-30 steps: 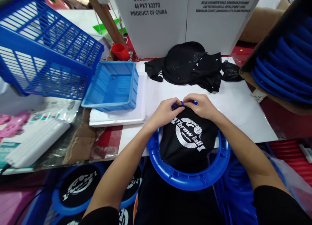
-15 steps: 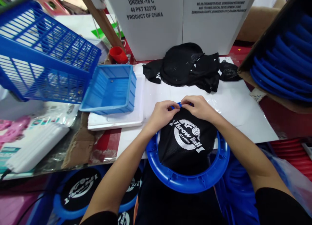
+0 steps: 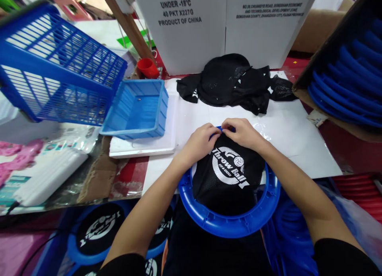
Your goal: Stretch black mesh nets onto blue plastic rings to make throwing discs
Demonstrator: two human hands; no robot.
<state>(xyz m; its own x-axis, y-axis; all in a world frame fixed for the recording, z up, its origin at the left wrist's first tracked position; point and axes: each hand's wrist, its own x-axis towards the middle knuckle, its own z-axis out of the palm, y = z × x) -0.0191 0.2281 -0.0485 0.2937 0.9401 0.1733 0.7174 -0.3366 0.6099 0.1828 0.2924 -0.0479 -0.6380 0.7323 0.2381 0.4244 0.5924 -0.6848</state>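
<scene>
A blue plastic ring (image 3: 227, 222) lies half over the near edge of the white sheet (image 3: 298, 140). Across it is draped a black mesh net (image 3: 229, 172) printed with a white "Throw Ball" logo. My left hand (image 3: 198, 142) and my right hand (image 3: 243, 132) are both closed in a pinch at the far rim of the ring. Their fingertips press the net's edge onto the blue rim, nearly touching each other. The far part of the ring is hidden under my fingers.
A pile of black nets (image 3: 232, 83) lies at the back by white cartons (image 3: 223, 25). A light blue tray (image 3: 135, 108) and a dark blue basket (image 3: 56, 65) stand at left. Stacked blue rings in a box (image 3: 346, 81) are at right; finished discs (image 3: 98, 232) lie below.
My hands have stayed at the far rim, fingers shifting slightly closer together on the net's edge. The view has moved a little.
</scene>
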